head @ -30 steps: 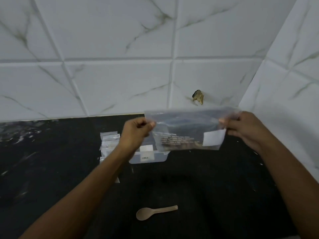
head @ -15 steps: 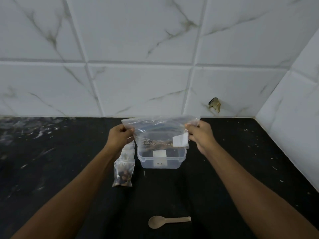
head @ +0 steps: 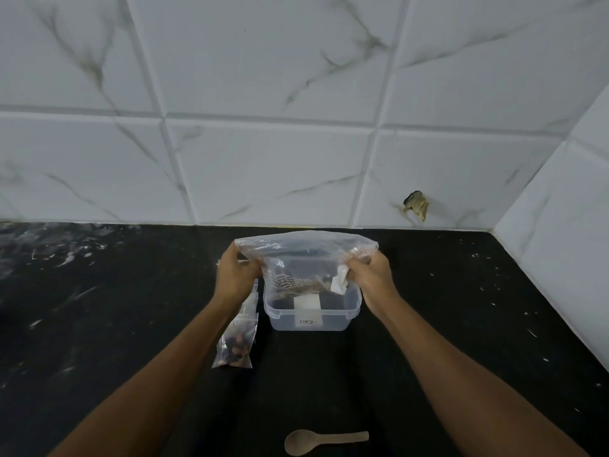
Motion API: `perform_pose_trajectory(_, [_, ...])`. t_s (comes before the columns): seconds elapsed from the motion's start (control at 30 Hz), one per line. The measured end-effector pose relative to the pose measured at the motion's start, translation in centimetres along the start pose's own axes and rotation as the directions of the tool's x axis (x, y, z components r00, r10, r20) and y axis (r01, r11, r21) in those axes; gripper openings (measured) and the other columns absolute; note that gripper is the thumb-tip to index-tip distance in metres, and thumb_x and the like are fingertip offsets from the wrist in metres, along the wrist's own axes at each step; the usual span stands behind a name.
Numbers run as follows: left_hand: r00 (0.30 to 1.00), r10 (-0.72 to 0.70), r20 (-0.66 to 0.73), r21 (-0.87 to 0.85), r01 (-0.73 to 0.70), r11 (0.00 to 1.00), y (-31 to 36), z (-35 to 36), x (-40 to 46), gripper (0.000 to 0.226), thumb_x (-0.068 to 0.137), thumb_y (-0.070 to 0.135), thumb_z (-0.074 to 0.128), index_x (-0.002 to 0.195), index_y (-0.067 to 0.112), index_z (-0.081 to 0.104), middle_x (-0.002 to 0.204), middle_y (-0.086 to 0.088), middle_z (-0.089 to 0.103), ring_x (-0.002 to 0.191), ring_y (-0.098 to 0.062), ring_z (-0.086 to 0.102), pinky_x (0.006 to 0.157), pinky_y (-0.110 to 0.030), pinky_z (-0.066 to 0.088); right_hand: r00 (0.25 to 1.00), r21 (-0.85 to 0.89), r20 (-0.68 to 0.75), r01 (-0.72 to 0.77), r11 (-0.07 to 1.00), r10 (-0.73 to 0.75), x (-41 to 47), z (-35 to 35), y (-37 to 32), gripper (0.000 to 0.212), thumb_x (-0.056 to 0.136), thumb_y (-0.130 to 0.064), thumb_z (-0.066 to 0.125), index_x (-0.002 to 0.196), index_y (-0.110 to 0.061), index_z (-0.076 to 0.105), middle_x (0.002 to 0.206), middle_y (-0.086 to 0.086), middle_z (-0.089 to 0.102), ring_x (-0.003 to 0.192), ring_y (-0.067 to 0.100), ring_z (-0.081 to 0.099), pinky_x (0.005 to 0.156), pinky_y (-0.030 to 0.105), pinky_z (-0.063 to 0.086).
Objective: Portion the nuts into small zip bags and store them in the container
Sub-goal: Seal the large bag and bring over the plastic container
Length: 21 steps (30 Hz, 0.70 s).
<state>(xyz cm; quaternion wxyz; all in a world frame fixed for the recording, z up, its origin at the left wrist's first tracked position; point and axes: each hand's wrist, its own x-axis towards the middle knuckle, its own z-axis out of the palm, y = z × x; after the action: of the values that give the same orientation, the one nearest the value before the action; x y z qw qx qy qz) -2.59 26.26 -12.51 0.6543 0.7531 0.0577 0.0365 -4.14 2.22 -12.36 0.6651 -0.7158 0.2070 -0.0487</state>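
Observation:
I hold a large clear zip bag (head: 301,262) with white print and a few nuts at its bottom, just above the clear plastic container (head: 311,316). My left hand (head: 235,275) grips the bag's left top edge. My right hand (head: 369,275) grips its right side, crumpling the plastic and a white label. The bag's lower part hangs into the container. A small filled zip bag of nuts (head: 235,344) lies on the counter left of the container, with more small bags partly hidden behind my left wrist.
A light wooden spoon (head: 324,441) lies on the black counter (head: 99,324) near the front edge. White marble-look tiles form the back wall and the right wall, meeting in a corner. A chipped hole (head: 417,204) marks the back wall.
The large bag has come down from mid-air to the container, and its lower part now hangs inside. My right hand has bunched the bag's right side. The camera view shifted left and down.

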Motion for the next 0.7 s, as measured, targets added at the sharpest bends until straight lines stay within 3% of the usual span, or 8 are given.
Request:
perform_pose_trajectory(0.1, [0.999, 0.006, 0.044, 0.076, -0.009, 0.997, -0.3, 0.1, -0.1, 0.031, 0.089, 0.007, 0.068, 0.118, 0.014, 0.058, 0.109, 0.004, 0.065, 0.101, -0.017, 0.065, 0.088, -0.039, 0.057, 0.993, -0.313, 0.004, 0.115, 0.943, -0.12, 0.1, -0.1, 0.5, 0.027, 0.082, -0.004, 0.063, 0.108, -0.011, 0.06, 0.096, 0.005, 0.068, 0.088, 0.02, 0.067, 0.075, 0.032, 0.057])
perform_pose_trajectory(0.17, [0.998, 0.011, 0.065, 0.126, -0.019, 0.992, -0.3, 0.2, 0.0, 0.033, 0.09, 0.01, 0.067, 0.12, 0.017, 0.054, 0.111, 0.006, 0.061, 0.104, -0.017, 0.062, 0.09, -0.04, 0.055, 0.976, -0.408, -0.007, 0.197, 0.891, -0.219, 0.3, -0.2, 0.7, 0.029, 0.082, -0.004, 0.065, 0.109, -0.008, 0.057, 0.097, 0.004, 0.063, 0.087, 0.018, 0.063, 0.07, 0.025, 0.053])
perform_pose_trajectory(0.3, [0.99, -0.027, 0.136, 0.038, 0.022, 0.999, -0.5, 0.3, 0.1, 0.043, 0.091, 0.01, 0.065, 0.129, 0.018, 0.047, 0.115, 0.005, 0.057, 0.105, -0.013, 0.059, 0.089, -0.034, 0.053, 0.972, -0.389, -0.009, 0.214, 0.896, -0.236, 1.0, -0.2, 1.6, 0.041, 0.082, -0.006, 0.067, 0.121, -0.011, 0.054, 0.106, 0.003, 0.062, 0.096, 0.018, 0.062, 0.08, 0.031, 0.055])
perform_pose_trajectory(0.43, [0.969, -0.071, 0.238, 0.04, 0.063, 0.997, -1.1, 0.8, 0.9, 0.049, 0.083, 0.024, 0.074, 0.124, 0.011, 0.049, 0.114, -0.011, 0.059, 0.107, -0.031, 0.062, 0.087, -0.04, 0.058, 0.996, -0.403, 0.029, 0.088, 0.911, -0.083, 0.9, 0.1, 2.3, 0.033, 0.087, -0.011, 0.064, 0.116, -0.021, 0.051, 0.103, 0.001, 0.061, 0.085, 0.011, 0.06, 0.062, 0.02, 0.048])
perform_pose_trajectory(0.57, [0.947, -0.107, 0.302, 0.07, 0.09, 0.993, -1.2, 1.5, 1.4, 0.058, 0.083, -0.004, 0.067, 0.132, 0.015, 0.042, 0.12, -0.01, 0.055, 0.111, -0.025, 0.059, 0.094, -0.043, 0.056, 0.996, -0.494, 0.021, 0.084, 0.866, -0.084, 1.3, 0.3, 2.7, 0.034, 0.086, -0.018, 0.064, 0.117, -0.019, 0.05, 0.105, 0.0, 0.059, 0.085, 0.013, 0.058, 0.057, 0.019, 0.042])
perform_pose_trajectory(0.7, [0.909, -0.158, 0.385, -0.018, 0.178, 0.984, -1.4, 0.9, 1.8, 0.069, 0.086, 0.006, 0.071, 0.138, 0.023, 0.029, 0.126, -0.003, 0.052, 0.116, -0.021, 0.055, 0.099, -0.041, 0.051, 0.994, -0.304, -0.09, 0.037, 0.952, -0.067, 2.0, 0.1, 2.0, 0.015, 0.086, -0.014, 0.057, 0.101, -0.016, 0.056, 0.096, 0.005, 0.06, 0.078, 0.014, 0.056, 0.064, 0.025, 0.045])
